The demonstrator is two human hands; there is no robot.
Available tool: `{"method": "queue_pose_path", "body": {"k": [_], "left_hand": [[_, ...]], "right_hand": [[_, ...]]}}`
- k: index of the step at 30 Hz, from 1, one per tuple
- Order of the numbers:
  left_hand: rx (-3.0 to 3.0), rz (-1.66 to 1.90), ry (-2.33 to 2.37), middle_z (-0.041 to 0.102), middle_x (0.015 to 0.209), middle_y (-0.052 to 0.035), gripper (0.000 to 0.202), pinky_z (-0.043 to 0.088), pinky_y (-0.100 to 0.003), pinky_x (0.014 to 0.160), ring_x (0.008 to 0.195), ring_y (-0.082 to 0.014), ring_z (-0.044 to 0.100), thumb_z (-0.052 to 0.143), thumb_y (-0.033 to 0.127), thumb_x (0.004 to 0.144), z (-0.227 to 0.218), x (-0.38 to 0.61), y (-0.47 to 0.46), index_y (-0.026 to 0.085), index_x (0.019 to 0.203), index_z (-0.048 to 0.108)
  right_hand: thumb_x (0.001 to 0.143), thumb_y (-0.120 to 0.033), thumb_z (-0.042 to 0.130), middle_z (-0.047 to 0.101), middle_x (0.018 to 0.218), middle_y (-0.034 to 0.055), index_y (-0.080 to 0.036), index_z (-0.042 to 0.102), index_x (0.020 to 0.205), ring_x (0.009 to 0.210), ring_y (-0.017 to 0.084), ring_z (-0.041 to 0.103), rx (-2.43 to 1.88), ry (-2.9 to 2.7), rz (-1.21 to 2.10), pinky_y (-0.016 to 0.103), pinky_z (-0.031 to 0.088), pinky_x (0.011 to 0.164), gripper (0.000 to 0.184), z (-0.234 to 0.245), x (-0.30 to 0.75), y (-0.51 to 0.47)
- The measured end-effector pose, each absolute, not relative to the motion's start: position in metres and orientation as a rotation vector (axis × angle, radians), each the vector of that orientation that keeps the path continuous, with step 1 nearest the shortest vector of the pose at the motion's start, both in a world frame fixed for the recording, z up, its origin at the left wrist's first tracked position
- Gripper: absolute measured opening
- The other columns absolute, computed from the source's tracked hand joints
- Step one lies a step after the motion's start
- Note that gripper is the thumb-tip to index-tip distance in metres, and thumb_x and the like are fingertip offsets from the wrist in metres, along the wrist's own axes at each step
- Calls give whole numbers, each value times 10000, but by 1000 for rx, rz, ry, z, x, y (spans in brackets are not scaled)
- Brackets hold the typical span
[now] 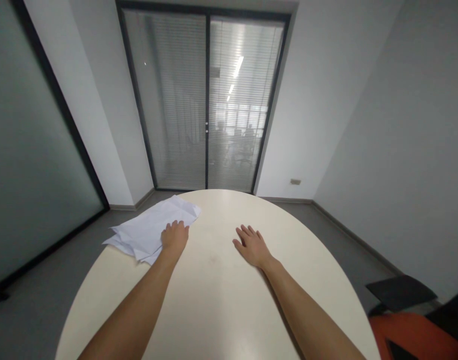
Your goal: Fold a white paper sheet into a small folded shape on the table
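Left grip (174, 236) rests on the near right edge of a loose stack of white paper sheets (149, 229), fingers bent down onto the top sheet; whether they pinch it cannot be told. The stack spreads away from this grip to its left and beyond it, overhanging the rim of the round cream bench (213, 305). Right grip (251, 245) lies palm down on bare bench surface, fingers spread and holding nothing, well apart from the sheets. Beyond both grips stand glass doors with blinds (183, 100). Far to the right of the right grip: a dark chair (399, 291).
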State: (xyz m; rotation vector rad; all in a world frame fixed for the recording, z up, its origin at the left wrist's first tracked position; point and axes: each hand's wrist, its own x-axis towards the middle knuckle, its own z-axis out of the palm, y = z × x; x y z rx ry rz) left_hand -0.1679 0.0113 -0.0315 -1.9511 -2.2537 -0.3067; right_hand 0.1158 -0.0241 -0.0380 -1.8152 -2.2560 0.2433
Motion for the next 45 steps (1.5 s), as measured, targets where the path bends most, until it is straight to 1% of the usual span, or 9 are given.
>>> {"method": "queue_pose_path", "body": {"k": [3,11,14,19,30,36,40,42,45], "left_hand": [[-1953,-307,-2245,678,1108,-151,314,499,-334,812,1060,-274,629,383,288,998,-30,-168,12,138,1060,652],[-1916,-326,-2297,712,961,-179,358,521,-345,738,921,-276,708,301,103,968,-30,-169,15,106,1045,650],[-1927,-346,-2294,712,989,-175,342,520,-344,733,938,-278,702,313,129,972,-28,-168,13,114,1031,650],[-1984,-384,-2235,716,1021,-134,267,515,-352,759,971,-284,688,442,308,966,-26,-165,10,168,1106,621],[-1948,-392,-2235,701,995,-146,329,507,-340,754,913,-263,693,330,183,981,-25,-164,11,142,1035,651],[-2038,-512,-2052,677,1067,-139,282,487,-340,845,1050,-262,619,374,196,974,-10,-147,3,150,1048,643],[-2217,-540,-1889,656,1157,-125,250,470,-337,906,1146,-254,556,401,205,976,-8,-125,-9,174,1096,619],[-2328,-525,-1840,670,1098,-113,223,480,-336,870,1092,-250,577,422,209,967,-9,-112,-18,185,1058,625],[-2526,-500,-1733,687,1033,-79,218,487,-321,830,1009,-225,611,425,195,959,-10,-92,-34,210,986,641]], "right_hand": [[993,-521,357,285,1616,102,-198,387,1516,1499,322,186,-1817,-2255,251,518,120,1188,616,-37,116,-25],[992,-525,354,279,1619,94,-197,382,1520,1502,312,182,-1826,-2250,259,506,121,1192,622,-34,114,-27],[992,-524,356,279,1618,96,-197,383,1520,1502,311,181,-1828,-2251,259,507,118,1192,621,-35,114,-26],[992,-526,357,288,1614,104,-192,385,1518,1497,324,191,-1813,-2248,249,516,122,1189,624,-36,115,-25],[992,-529,348,281,1618,100,-200,384,1518,1502,312,180,-1831,-2257,255,508,119,1190,622,-36,114,-26],[989,-519,365,297,1612,98,-206,405,1505,1496,313,198,-1818,-2245,247,513,129,1186,604,-39,112,-25],[984,-507,384,426,1544,104,-195,472,1447,1452,313,306,-1756,-2167,234,496,201,1169,564,-38,109,-24],[998,-517,341,545,1442,122,-178,485,1423,1364,278,448,-1718,-2051,280,421,298,1125,562,-35,108,-23],[1005,-565,268,682,1239,112,-188,470,1416,1141,234,627,-1689,-1809,420,334,432,975,593,-30,109,-20]]}}
